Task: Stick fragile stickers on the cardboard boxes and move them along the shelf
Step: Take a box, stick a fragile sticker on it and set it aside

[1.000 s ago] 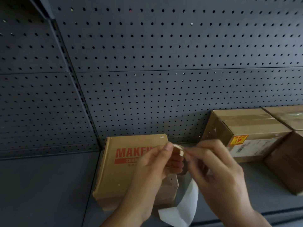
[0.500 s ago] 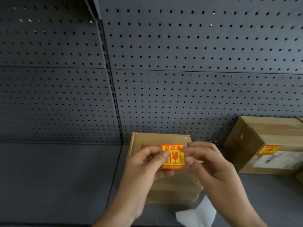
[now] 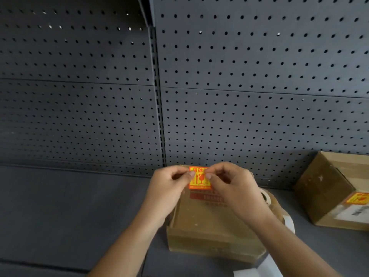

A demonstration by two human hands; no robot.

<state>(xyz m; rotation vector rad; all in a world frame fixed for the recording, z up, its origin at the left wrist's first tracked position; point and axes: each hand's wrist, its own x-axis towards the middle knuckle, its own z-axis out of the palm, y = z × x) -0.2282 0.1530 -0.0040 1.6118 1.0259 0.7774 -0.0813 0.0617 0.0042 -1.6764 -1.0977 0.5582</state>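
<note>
Low in the frame's centre, the left hand (image 3: 167, 188) and right hand (image 3: 233, 186) pinch a yellow-and-red fragile sticker (image 3: 199, 179) by its top corners, over the brown cardboard box (image 3: 211, 226) on the dark grey shelf (image 3: 69, 212).

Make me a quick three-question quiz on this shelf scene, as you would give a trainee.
1. True or false: only one hand holds the fragile sticker.
2. The box on the right has: A) no label, B) its own sticker, C) open flaps.
3. Fill in: the near box under the held sticker bears ____ print.
Key: 1. False: the left hand and the right hand both pinch it. 2. B. 3. Red.
</note>
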